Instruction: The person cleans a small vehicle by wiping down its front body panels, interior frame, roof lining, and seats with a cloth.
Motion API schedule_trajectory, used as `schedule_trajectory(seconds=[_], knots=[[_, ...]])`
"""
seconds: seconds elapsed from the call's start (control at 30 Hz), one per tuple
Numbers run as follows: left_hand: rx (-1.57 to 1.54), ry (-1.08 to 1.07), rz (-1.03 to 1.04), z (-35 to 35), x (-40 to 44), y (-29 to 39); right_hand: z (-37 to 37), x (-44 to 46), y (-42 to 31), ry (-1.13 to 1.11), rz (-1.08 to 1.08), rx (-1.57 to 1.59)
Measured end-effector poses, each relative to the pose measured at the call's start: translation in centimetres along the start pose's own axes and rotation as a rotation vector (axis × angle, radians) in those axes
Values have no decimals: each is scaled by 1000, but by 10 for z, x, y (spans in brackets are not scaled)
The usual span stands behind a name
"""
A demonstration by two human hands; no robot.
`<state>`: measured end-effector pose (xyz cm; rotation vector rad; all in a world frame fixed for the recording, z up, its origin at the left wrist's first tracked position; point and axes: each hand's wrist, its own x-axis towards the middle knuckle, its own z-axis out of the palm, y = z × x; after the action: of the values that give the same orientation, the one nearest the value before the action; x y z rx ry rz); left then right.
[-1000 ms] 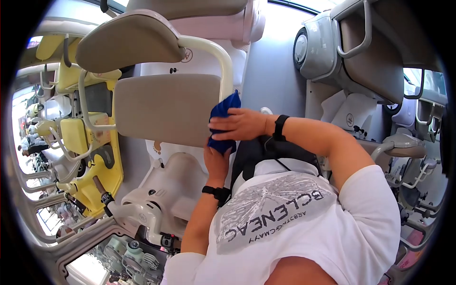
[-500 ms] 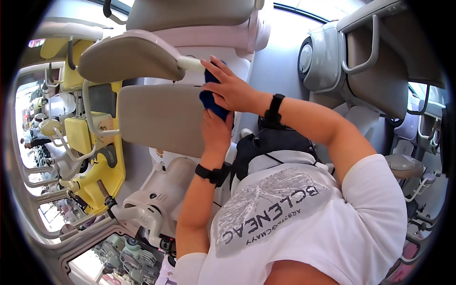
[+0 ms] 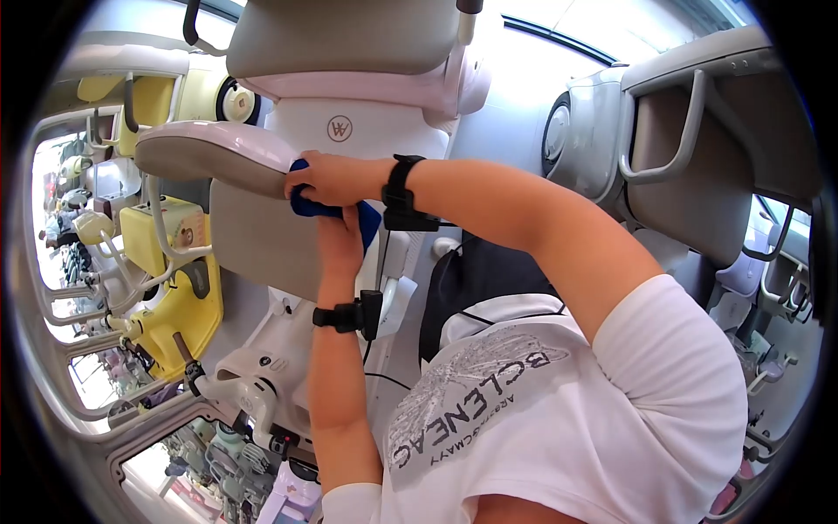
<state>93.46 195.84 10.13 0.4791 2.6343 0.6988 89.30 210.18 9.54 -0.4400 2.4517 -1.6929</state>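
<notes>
A dark blue cloth point(image 3: 370, 229) is bunched at the near end of a padded backrest point(image 3: 209, 162) with a pale pink shell and taupe pad. My right hand point(image 3: 336, 181) is closed over the cloth, its fingertips against the backrest's end. Just below it, my left hand point(image 3: 340, 249) reaches up with the cloth between thumb and palm; its fingers are partly hidden behind the cloth and right hand. The post that carries the backrest is covered by my hands. Under the backrest lies the flat taupe seat point(image 3: 262, 244) of a scooter.
Scooter handlebars point(image 3: 249, 389) stand at lower left. A yellow scooter point(image 3: 179, 306) is on the left, a pale pink one with a round logo point(image 3: 340, 129) ahead, and a grey one point(image 3: 594, 131) on the right. A thin black cable point(image 3: 388, 379) runs beside my left forearm.
Both hands and the cloth have moved left along the post to the backrest's end. The backrest now shows more of its pink shell, and my view has shifted slightly.
</notes>
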Motion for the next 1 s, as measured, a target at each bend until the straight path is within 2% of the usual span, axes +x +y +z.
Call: schedule_trajectory(seconds=[0.13,0.23,0.33,0.53,0.6,0.63,0.77,0.83,1.0], knots=[[177,-6,42,16,-32,-20,19,-32,0,70,-8,-132],[184,148,268,20,-60,-20,37,-67,4,302,-106,-125],[273,136,259,20,-88,-34,49,-100,-6,286,-10,-61],[280,131,272,16,-135,-57,78,-140,-25,308,13,-48],[300,120,278,14,-151,-64,88,-149,-29,189,81,-18],[319,112,281,13,-154,-68,92,-152,-27,220,-10,-137],[311,87,274,14,-150,-72,87,-144,-27,171,51,-167],[203,32,171,19,-132,-67,83,-135,-27,145,151,-139],[238,30,194,16,-100,-48,64,-125,-37,104,227,-135]])
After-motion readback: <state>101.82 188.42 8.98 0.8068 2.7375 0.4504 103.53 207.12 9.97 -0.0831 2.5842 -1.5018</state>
